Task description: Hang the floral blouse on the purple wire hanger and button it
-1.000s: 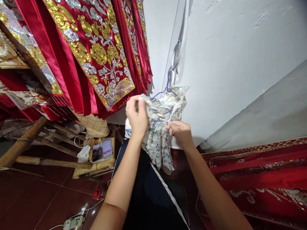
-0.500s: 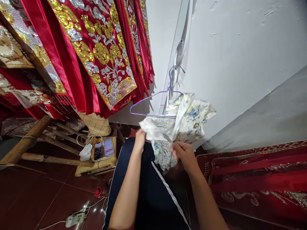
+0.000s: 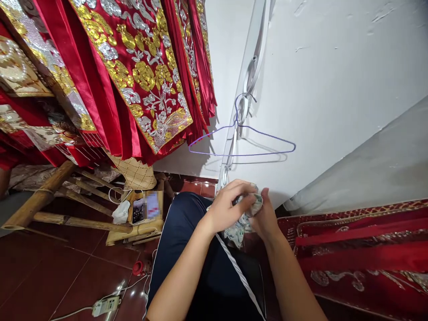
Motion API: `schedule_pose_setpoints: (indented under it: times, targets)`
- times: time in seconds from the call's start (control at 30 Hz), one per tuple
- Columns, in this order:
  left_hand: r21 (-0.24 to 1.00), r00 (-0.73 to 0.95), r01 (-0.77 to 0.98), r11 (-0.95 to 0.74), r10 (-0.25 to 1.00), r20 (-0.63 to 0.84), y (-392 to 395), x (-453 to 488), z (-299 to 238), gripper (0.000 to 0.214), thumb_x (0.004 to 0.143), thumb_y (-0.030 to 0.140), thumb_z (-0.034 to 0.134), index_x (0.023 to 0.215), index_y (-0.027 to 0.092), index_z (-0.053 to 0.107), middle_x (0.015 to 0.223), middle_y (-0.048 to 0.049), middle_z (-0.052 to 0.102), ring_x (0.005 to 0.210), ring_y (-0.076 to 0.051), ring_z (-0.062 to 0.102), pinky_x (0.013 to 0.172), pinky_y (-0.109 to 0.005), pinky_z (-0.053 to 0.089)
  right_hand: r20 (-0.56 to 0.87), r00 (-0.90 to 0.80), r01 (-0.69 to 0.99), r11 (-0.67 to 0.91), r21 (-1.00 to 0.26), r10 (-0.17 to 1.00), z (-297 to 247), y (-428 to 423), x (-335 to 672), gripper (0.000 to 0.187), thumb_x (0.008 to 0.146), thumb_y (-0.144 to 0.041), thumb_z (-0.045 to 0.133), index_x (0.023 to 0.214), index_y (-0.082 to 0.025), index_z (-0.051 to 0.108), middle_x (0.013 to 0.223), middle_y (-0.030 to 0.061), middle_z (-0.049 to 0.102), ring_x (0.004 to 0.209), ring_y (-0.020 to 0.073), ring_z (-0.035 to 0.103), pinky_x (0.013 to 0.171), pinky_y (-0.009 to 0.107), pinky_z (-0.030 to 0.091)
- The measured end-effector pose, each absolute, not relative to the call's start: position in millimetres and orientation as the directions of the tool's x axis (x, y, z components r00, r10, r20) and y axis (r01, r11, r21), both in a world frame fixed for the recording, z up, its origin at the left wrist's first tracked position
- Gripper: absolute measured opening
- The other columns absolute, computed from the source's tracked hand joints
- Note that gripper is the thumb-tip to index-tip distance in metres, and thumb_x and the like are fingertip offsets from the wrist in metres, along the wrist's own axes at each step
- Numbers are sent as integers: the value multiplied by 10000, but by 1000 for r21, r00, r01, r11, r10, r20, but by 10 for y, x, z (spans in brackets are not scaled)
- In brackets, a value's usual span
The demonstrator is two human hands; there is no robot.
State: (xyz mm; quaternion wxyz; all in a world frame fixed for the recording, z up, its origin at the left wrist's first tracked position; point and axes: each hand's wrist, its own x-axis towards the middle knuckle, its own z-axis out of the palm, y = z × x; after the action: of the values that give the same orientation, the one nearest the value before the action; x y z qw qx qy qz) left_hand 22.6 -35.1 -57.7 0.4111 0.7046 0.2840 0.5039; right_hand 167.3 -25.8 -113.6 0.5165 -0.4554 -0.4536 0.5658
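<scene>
A white floral garment (image 3: 236, 234) is bunched up between my two hands above my lap, its lower end hanging down. My left hand (image 3: 230, 205) reaches across with its fingers curled over the top of the bundle. From the right, my right hand (image 3: 265, 216) grips the same cloth, the thumb pointing up. Much of the garment is hidden behind the fingers. Just above, a bare purple wire hanger (image 3: 242, 155) hangs by its hook from a white strap (image 3: 249, 80) along the wall, apart from both hands.
Red embroidered garments (image 3: 143, 76) hang at upper left. A bamboo frame (image 3: 50, 191) stands at left, beside a low bamboo stool (image 3: 133, 232) bearing a phone (image 3: 138, 211). On the tiled floor lies a power strip (image 3: 106, 306). Red embroidered fabric (image 3: 361, 249) spreads at right.
The floral garment has come off the hanger and is now gathered into a bunch. My left hand moved right to close over it; the hanger now hangs bare.
</scene>
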Motion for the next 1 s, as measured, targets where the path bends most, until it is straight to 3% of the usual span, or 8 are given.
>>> schedule_pose_setpoints:
  times: [0.1,0.17,0.27,0.4,0.53,0.63,0.73,1.0]
  targets:
    - [817,302,72,-572,793,528,-344,147,-481,266,986,363,508,1163,238,662,1305,-115,596,1284,-275,518,1116,-427,372,-134,-219,-188,-176,-966,967,-902,-256,1656,767,796,-894,298,904,-238,681,743,89,682,814,273,690,592,328,526]
    - [842,315,85,-532,817,484,-298,48,-509,368,1012,393,434,1322,245,567,1327,-110,593,1287,-267,524,1107,-415,375,-167,-399,-104,-225,-969,902,-750,-254,1718,680,759,-853,486,882,-216,690,716,82,680,776,279,684,593,339,528]
    - [872,468,178,-456,819,333,-226,-121,-681,416,1025,453,350,1190,207,643,1019,-64,693,995,-239,642,921,-340,468,-156,-558,77,-137,-988,815,-495,-215,1870,417,626,-521,839,840,-194,692,715,56,683,750,272,673,633,342,538]
    - [793,464,455,-405,868,177,-172,-395,-926,409,938,476,530,692,173,651,630,-1,581,610,-160,520,603,-262,381,62,-215,263,119,-958,975,-221,35,1988,163,662,-251,774,774,-187,674,646,26,637,560,185,585,476,265,432]
    - [715,240,638,-285,956,167,-191,-661,-886,252,848,381,652,705,174,641,630,20,556,591,-130,455,569,-238,302,435,99,230,405,-885,895,-346,580,1828,401,684,-202,705,1083,-206,666,774,25,666,605,161,550,521,254,417]
    - [765,246,577,-286,954,172,-275,-719,-742,214,842,375,653,770,173,643,716,15,598,652,-138,494,593,-221,340,395,25,297,371,-880,918,-649,975,1642,488,775,-261,602,1258,-193,614,1043,81,702,791,199,623,698,307,488]
    - [790,326,518,-327,930,171,-379,-714,-639,189,881,359,599,841,181,648,777,10,636,707,-156,547,646,-223,388,304,-93,435,313,-844,948,-901,1173,1592,475,837,-288,534,1303,-212,593,958,60,721,776,214,626,735,319,471]
    - [465,246,868,-177,965,-93,-266,-1171,-591,307,876,308,552,587,206,562,595,-33,586,567,-187,537,624,-282,364,304,-148,590,330,-737,941,-992,1010,2058,217,754,-232,518,857,-174,700,797,51,709,785,232,602,693,297,419]
